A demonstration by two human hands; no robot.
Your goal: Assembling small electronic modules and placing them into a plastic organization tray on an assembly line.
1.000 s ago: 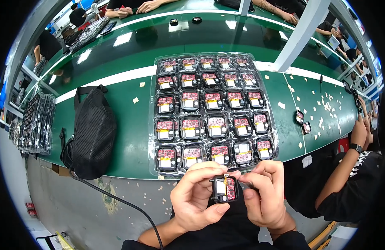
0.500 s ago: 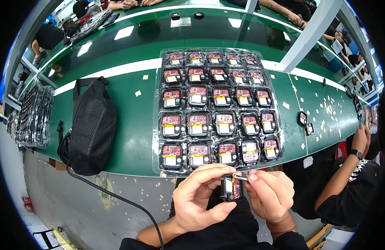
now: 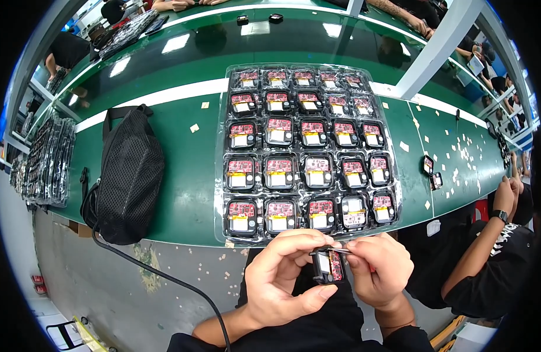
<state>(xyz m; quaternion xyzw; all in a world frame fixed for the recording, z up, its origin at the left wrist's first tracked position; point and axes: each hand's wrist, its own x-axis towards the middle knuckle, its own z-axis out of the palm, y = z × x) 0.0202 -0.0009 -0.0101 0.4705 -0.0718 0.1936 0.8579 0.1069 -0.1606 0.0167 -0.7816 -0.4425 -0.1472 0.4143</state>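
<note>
In front of my body, just below the table edge, my left hand grips a small black device housing between thumb and fingers. The housing is tilted, its open face showing a red circuit board and a pale block. My right hand pinches a thin silvery metal tool, which lies across the housing's upper edge. The fingers hide most of this tool, and its exact kind is unclear. Beyond both hands, a clear plastic tray holds rows of similar housings with red boards.
A black mesh bag lies left of the tray, with a black cable hanging toward me. Stacked trays stand far left. Two loose housings and scattered paper bits lie right, near a co-worker's arm. A grey post rises beyond.
The housing has turned slightly in my left hand. My right fingers have shifted a little, and the metal tool now lies flatter along the housing's top edge.
</note>
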